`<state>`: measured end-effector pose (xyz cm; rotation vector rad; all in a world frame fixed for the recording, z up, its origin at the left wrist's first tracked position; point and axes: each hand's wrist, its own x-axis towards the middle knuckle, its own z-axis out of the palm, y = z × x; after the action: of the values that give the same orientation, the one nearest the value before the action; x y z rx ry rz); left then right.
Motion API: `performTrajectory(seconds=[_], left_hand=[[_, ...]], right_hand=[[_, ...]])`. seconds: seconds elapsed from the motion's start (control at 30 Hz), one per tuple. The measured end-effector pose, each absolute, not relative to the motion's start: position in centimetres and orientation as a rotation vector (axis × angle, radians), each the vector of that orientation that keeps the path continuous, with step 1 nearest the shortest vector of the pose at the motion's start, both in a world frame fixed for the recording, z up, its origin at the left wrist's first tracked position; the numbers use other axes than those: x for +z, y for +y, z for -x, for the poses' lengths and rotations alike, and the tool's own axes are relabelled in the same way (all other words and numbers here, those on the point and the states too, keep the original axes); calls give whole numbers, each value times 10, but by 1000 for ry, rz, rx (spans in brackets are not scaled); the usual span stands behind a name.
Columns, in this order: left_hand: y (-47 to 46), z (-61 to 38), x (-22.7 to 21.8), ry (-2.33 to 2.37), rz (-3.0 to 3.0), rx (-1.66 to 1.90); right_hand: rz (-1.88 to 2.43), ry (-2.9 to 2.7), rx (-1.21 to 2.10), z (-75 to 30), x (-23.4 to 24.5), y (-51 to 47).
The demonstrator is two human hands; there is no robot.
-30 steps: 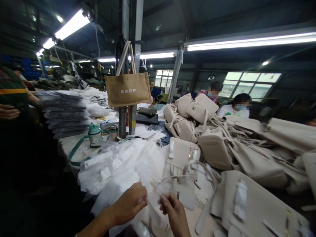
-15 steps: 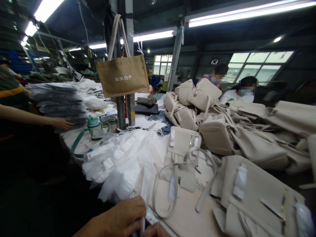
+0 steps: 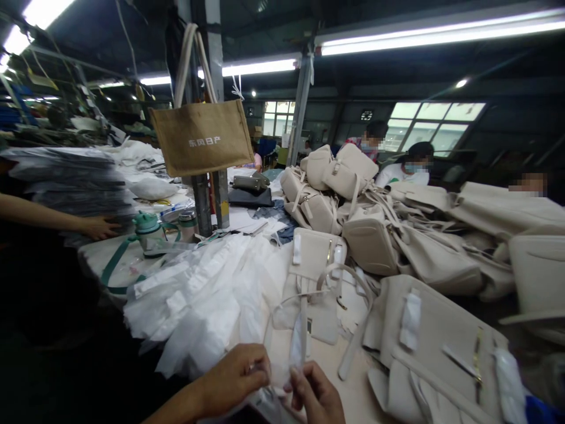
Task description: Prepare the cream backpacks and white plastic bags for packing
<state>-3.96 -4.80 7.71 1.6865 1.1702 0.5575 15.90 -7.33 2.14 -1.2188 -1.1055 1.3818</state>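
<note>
Thin film between two hands at the near edge

Both hands work close together at the near middle. The left hand (image 3: pixel 245 372) has its fingers curled with the thumb set near the index finger; whether it grips anything I cannot tell. The right hand (image 3: pixel 311 388) has thumb and index finger pressed together, apparently pinching an edge of film (image 3: pixel 279 371). The film lies in the gap between the hands, pale and see-through, its outline hard to follow.

It should handle as something very light and limp, slippery and easily creased or torn. A fingertip pinch right at an edge looks the best hold, with both hands keeping it gently taut; a fist would only crumple it.

Just beyond the right hand hangs a strap (image 3: pixel 304 327) of the beige bag (image 3: pixel 311 250), which looks soft but fairly firm, likely better lifted by its handle than by its flap. Left of it spreads a loose pile of white wrapping (image 3: pixel 189 300), light and apt to slide. At near right rests a larger bag (image 3: pixel 441 330) with wrapped metal fittings that could scratch. A heap of bags (image 3: pixel 368 247) stands farther off. At far left, a co-worker's hand (image 3: pixel 99 227) touches a stack of packets (image 3: pixel 83 188).
</note>
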Motion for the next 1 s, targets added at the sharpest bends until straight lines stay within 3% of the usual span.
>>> performTrajectory(seconds=[0.17,0.43,0.77,0.87,1.0], left_hand=[[-32,23,60,1056,-1414,612],[-24,-11,69,821,-1109,672],[-21,-13,56,837,-1154,802],[-20,-10,53,865,-1125,837],[-19,-10,50,872,-1053,856]], right_hand=[[1374,-1152,1210,-173,28,-50],[1399,-1202,1097,-174,25,-39],[1387,-1153,1119,-187,25,-37],[1452,-1164,839,-194,24,-45],[1373,-1462,186,-197,11,-60]])
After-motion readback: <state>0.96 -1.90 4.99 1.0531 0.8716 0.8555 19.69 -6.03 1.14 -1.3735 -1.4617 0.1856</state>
